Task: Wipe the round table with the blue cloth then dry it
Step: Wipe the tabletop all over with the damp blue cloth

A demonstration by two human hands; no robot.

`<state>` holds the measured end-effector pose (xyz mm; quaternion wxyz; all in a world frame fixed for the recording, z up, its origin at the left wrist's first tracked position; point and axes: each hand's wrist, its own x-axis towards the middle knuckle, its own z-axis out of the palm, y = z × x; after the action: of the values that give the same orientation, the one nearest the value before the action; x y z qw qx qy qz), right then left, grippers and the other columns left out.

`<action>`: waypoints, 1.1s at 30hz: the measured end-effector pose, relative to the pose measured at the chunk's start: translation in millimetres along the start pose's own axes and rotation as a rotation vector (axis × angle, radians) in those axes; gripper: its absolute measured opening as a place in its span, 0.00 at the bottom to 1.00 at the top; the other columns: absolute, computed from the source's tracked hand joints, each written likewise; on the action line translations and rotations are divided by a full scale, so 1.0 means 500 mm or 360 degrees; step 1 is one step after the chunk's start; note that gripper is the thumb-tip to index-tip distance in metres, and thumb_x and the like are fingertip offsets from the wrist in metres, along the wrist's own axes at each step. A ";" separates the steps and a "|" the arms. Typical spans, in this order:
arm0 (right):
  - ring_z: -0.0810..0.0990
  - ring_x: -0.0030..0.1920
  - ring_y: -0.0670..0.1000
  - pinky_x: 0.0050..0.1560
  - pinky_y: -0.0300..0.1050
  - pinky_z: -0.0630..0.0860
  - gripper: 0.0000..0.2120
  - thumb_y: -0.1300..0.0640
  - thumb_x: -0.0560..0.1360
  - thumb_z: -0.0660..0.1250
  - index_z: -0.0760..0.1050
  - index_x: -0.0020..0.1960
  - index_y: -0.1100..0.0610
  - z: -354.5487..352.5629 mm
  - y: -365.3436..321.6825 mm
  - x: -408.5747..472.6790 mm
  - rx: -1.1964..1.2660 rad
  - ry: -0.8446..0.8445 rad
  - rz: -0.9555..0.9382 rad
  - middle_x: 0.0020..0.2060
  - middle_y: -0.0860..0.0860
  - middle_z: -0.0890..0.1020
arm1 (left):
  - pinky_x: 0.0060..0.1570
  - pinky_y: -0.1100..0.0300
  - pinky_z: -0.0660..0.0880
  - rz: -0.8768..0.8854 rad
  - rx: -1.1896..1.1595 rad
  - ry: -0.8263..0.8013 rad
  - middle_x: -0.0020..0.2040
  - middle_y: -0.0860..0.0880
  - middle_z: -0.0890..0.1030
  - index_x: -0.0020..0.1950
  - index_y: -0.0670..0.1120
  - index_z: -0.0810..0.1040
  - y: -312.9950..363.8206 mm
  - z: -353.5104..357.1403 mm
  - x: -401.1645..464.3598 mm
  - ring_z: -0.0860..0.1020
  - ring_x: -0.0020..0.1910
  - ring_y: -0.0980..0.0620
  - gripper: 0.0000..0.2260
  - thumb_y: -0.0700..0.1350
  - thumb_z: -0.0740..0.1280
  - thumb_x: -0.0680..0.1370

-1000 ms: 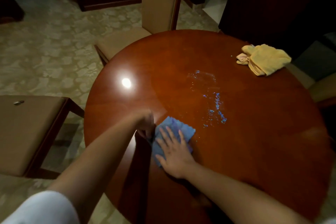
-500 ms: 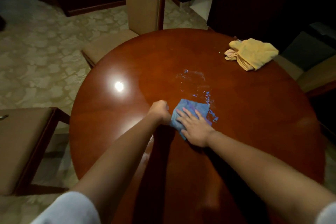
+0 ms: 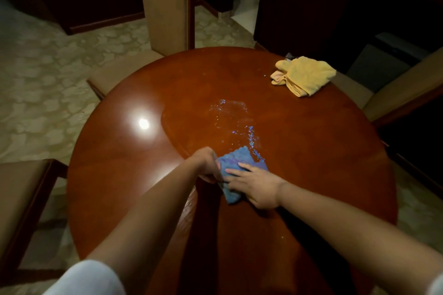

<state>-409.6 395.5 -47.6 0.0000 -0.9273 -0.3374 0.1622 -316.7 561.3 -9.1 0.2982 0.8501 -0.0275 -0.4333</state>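
The blue cloth (image 3: pixel 236 163) lies bunched on the glossy round wooden table (image 3: pixel 311 151), a little in front of its middle. My left hand (image 3: pixel 207 165) grips the cloth's left edge with curled fingers. My right hand (image 3: pixel 255 184) presses flat on top of the cloth, fingers straight and pointing left. Just beyond the cloth a wet, glistening patch (image 3: pixel 233 124) spreads over the tabletop. A yellow cloth (image 3: pixel 305 75) lies crumpled near the table's far right edge.
A beige upholstered chair (image 3: pixel 165 7) stands at the table's far side, another chair seat (image 3: pixel 21 199) is at the left, and a third chair (image 3: pixel 407 88) is at the right. Patterned carpet (image 3: pixel 48 79) covers the floor around. Dark furniture lines the back.
Both hands pushed the blue cloth forward into the wet patch, then drew it back slightly. My right hand has turned so its fingers point left across the cloth.
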 end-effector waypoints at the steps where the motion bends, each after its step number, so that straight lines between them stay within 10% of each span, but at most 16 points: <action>1: 0.49 0.77 0.50 0.76 0.50 0.45 0.26 0.60 0.74 0.58 0.64 0.73 0.57 0.005 0.000 -0.008 0.0056 0.0024 0.0006 0.76 0.50 0.58 | 0.36 0.53 0.82 0.0011 0.0000 0.0030 0.19 0.52 0.74 0.30 0.44 0.74 -0.003 0.002 0.002 0.77 0.25 0.53 0.14 0.32 0.76 0.67; 7: 0.70 0.69 0.54 0.67 0.46 0.66 0.13 0.59 0.70 0.58 0.77 0.51 0.60 0.042 -0.028 -0.124 0.0591 0.0351 0.0219 0.68 0.55 0.73 | 0.23 0.61 0.76 -0.0006 -0.0080 0.0197 0.25 0.46 0.76 0.32 0.43 0.72 0.010 0.028 0.003 0.73 0.18 0.55 0.13 0.33 0.73 0.70; 11: 0.80 0.56 0.56 0.55 0.45 0.76 0.12 0.54 0.74 0.60 0.79 0.49 0.59 0.060 -0.042 -0.123 0.0563 0.0714 0.0666 0.56 0.55 0.80 | 0.33 0.56 0.81 0.0078 -0.0027 0.0261 0.30 0.44 0.78 0.32 0.42 0.76 0.032 0.064 0.028 0.77 0.24 0.53 0.10 0.34 0.73 0.71; 14: 0.80 0.57 0.60 0.56 0.52 0.78 0.21 0.62 0.66 0.68 0.78 0.59 0.62 0.090 -0.012 -0.091 0.0431 0.0611 0.0822 0.58 0.59 0.79 | 0.41 0.49 0.82 0.0140 0.0039 0.0338 0.37 0.41 0.83 0.35 0.39 0.80 0.039 0.073 0.046 0.83 0.37 0.47 0.05 0.36 0.73 0.70; 18: 0.60 0.75 0.55 0.74 0.49 0.56 0.29 0.69 0.74 0.60 0.62 0.74 0.59 0.070 0.032 -0.066 0.0370 0.0427 0.0869 0.75 0.55 0.61 | 0.39 0.48 0.82 0.0127 0.0140 0.0353 0.36 0.36 0.83 0.37 0.33 0.80 0.052 0.062 0.046 0.84 0.38 0.44 0.04 0.34 0.68 0.69; 23: 0.83 0.48 0.56 0.41 0.44 0.81 0.14 0.58 0.69 0.60 0.82 0.48 0.61 0.081 -0.036 -0.152 0.0278 0.0609 0.0816 0.49 0.56 0.83 | 0.43 0.51 0.82 0.0053 0.0098 -0.0110 0.24 0.45 0.77 0.30 0.44 0.73 0.067 0.078 0.005 0.79 0.29 0.48 0.11 0.34 0.67 0.71; 33: 0.79 0.58 0.61 0.57 0.55 0.77 0.30 0.48 0.70 0.53 0.79 0.55 0.70 0.072 -0.007 -0.053 0.0091 0.0111 0.1127 0.55 0.65 0.80 | 0.40 0.51 0.82 0.0088 0.0183 0.0288 0.41 0.39 0.82 0.42 0.37 0.80 0.090 0.074 0.039 0.83 0.38 0.44 0.02 0.35 0.68 0.72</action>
<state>-441.7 377.7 -73.2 -0.0188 -0.9913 0.0097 0.1297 -322.8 500.7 -15.5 0.2620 0.9003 -0.0487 -0.3441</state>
